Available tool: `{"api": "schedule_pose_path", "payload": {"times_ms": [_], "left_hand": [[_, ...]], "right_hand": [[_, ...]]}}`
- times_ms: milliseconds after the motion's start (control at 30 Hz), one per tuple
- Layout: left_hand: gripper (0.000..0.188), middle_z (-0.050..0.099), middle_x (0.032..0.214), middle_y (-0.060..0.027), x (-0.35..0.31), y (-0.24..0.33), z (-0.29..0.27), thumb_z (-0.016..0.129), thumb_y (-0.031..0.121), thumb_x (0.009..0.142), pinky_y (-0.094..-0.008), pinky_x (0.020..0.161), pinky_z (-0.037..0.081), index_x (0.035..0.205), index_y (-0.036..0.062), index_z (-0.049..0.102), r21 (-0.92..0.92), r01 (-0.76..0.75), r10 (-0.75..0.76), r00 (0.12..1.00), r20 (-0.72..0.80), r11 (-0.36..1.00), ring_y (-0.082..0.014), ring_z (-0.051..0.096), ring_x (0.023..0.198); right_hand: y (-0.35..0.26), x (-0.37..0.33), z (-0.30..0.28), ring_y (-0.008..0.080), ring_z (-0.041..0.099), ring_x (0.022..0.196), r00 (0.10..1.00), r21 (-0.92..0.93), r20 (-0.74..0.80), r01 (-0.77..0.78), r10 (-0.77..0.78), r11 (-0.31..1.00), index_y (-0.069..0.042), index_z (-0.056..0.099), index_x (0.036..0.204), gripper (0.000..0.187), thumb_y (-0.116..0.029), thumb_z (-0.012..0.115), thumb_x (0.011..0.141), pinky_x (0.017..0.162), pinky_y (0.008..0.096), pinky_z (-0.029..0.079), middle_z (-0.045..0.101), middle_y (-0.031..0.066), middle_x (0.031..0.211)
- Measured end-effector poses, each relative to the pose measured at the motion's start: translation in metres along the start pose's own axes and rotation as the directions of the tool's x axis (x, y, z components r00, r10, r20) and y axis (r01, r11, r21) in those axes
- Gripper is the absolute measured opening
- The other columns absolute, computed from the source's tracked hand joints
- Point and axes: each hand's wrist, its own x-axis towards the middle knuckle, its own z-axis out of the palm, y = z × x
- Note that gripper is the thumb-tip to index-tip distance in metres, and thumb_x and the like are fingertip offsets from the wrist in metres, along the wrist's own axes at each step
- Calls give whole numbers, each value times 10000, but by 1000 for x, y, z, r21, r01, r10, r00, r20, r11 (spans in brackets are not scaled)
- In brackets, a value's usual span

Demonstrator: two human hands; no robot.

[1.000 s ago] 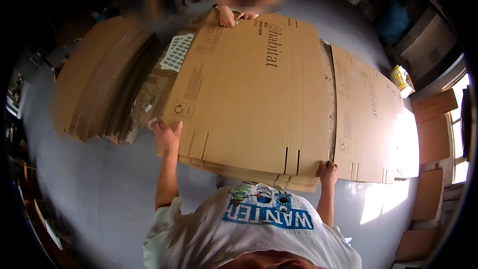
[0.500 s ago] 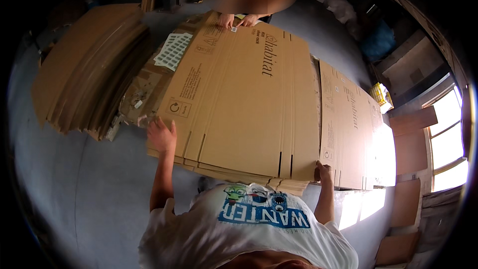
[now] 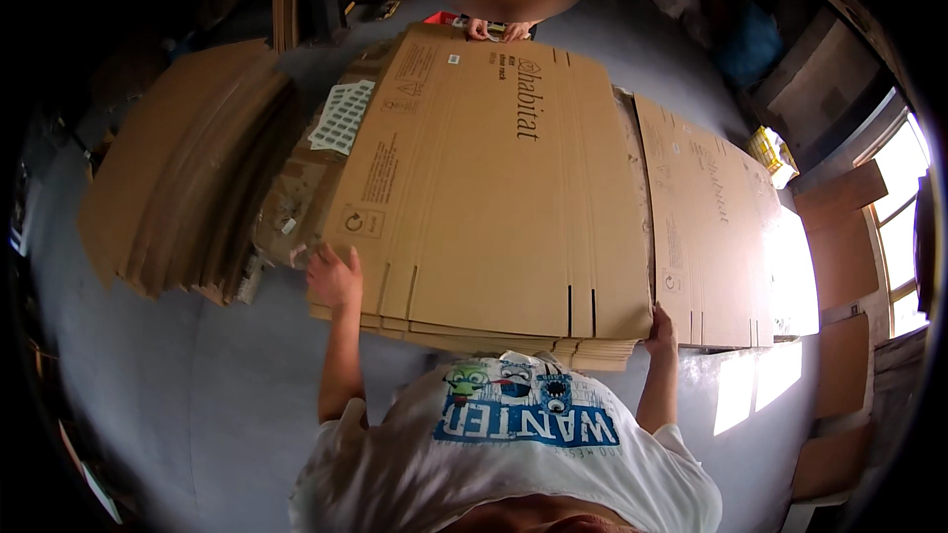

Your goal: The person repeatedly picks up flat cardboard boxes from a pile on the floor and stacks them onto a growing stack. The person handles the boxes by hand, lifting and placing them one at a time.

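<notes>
Change over the last sec: far-side co-worker's hands (image 3: pixel 499 32) were down on the top carton's far-left corner; now they're off it, over by its far edge, w/ something pale between the fingers, too small to ID. Small white label (image 3: pixel 453 59) now shows uncovered on that corner, nobody touching it. So label looks placed, and that end of the carton is free of fingers on its face, AFAICT.

Top carton (image 3: pixel 494 207): flat, brown, printed side up, on a pile of similar flat ones right in front of the wearer. Lower sheets' edges (image 3: pixel 592 354) poke out on the near side.

L hand (image 3: pixel 336 278): open, thumb spread, at the near-left edge, approx same spot as before. R hand (image 3: pixel 663 328): looks pinched on the near-right corner, slightly curled there; fingertips partly hidden, so not 100% on the grip.

Nearby: pale sticker sheet (image 3: pixel 343 118) just left of the carton, lying on a taped box (image 3: pixel 301 188). Second flat carton (image 3: pixel 706 227) just to the right, its far side washed out by sun. Row of standing cardboard (image 3: pixel 188 168) further left. Yellow crate (image 3: pixel 773 156) beyond, far right.
</notes>
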Motion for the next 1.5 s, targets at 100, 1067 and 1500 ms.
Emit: {"api": "schedule_pose_path", "payload": {"times_ms": [100, 1067, 1500], "left_hand": [[500, 546, 1063, -162, 5, 29, 9, 628, 409, 809, -443, 754, 441, 1126, 34, 533, -102, -30, 34, 999, 35, 994, -334, 545, 944], [441, 634, 1022, -93, 122, -53, 25, 591, 349, 885, -325, 760, 468, 1132, -14, 560, -556, 459, 118, 689, 715, 692, -210, 599, 903], [399, 592, 1102, -104, -74, 403, -44, 655, 95, 847, -289, 834, 459, 1189, -41, 502, -535, 840, 594, 477, 647, -92, -162, 556, 985]], "right_hand": [[5, 7, -100, 182, 625, 648, 872, 324, 486, -111, -65, 939, -56, 613, 1034, 193, -180, 524, 917, 504, 285, 506, 650, 52, 846], [-44, -92, 25, 149, 643, 763, 926, 99, -22, 378, -378, 921, 73, 565, 1122, 263, -60, 538, 896, 586, 215, 517, 649, 106, 932], [-236, -83, -136, 217, 642, 862, 662, 267, -191, 746, -725, 610, 8, 503, 1184, 375, -281, 507, 945, 792, 318, 539, 633, 158, 1016]]}}
